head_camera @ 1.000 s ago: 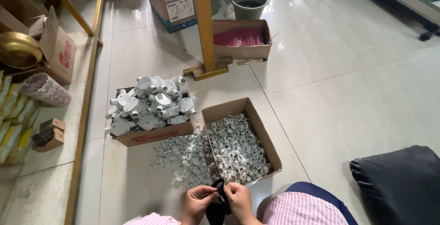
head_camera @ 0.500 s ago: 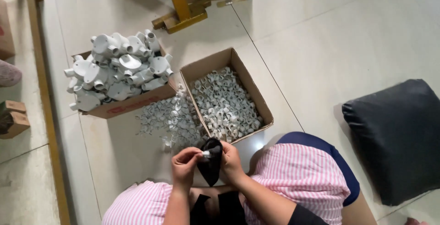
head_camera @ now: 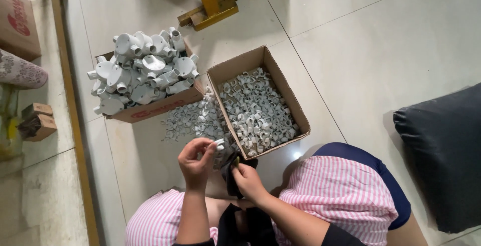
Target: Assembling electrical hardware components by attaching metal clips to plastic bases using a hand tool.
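Right beside the open box of small white rings [head_camera: 260,110], the left hand [head_camera: 196,161] pinches one white ring [head_camera: 219,144] in its fingers, just left of the right hand [head_camera: 245,180], which grips a black part [head_camera: 231,172].

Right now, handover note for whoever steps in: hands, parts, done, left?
Left hand: pinching a small white ring at the fingertips.
Right hand: gripping a black piece between the knees.
Open box of white rings straight ahead; loose rings spilled on the floor to its left.
Box heaped with larger white fittings further left.
Done: cannot tell any finished count.
Left: both boxes look full.
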